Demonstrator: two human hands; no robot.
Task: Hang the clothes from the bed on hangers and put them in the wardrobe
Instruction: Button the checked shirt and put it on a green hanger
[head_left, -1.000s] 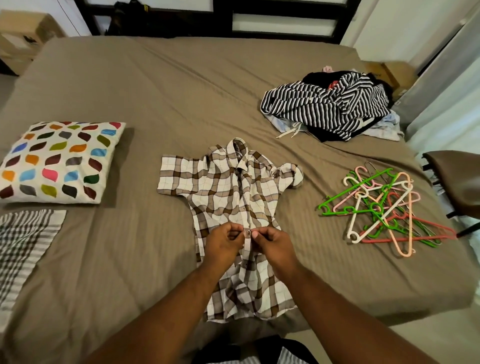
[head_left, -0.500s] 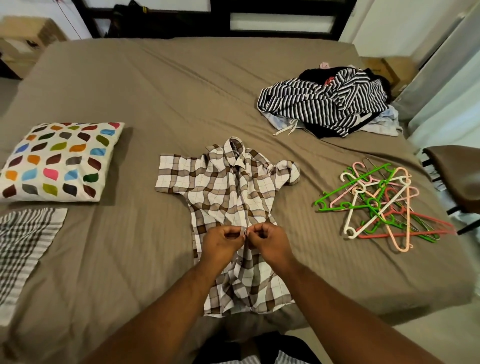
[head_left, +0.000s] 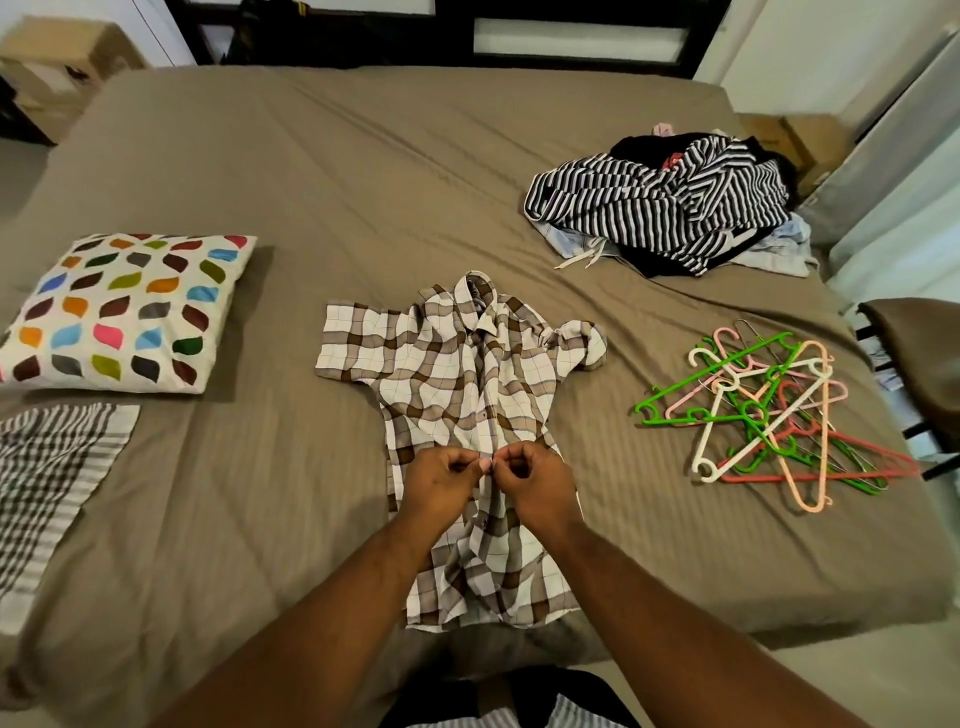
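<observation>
A brown and white checked short-sleeved shirt (head_left: 457, 379) lies flat, front up, in the middle of the brown bed (head_left: 322, 166). My left hand (head_left: 441, 483) and my right hand (head_left: 535, 480) meet over the shirt's button strip at about waist height, each pinching the fabric edge there. To the right lies a loose heap of plastic hangers (head_left: 769, 415) in green, pink, white and red. A pile of clothes (head_left: 670, 202), topped by a black and white striped garment, sits at the bed's far right.
A white pillow with coloured leaf shapes (head_left: 119, 312) lies at the left, with a grey striped cloth (head_left: 47, 467) in front of it. A brown chair seat (head_left: 919, 358) stands beside the bed's right edge. Cardboard boxes (head_left: 57, 57) stand at the far left.
Both hands stay pinched together on the button strip; their fingers have shifted slightly and the shirt's lower part has bunched a little. The view has drifted slightly.
</observation>
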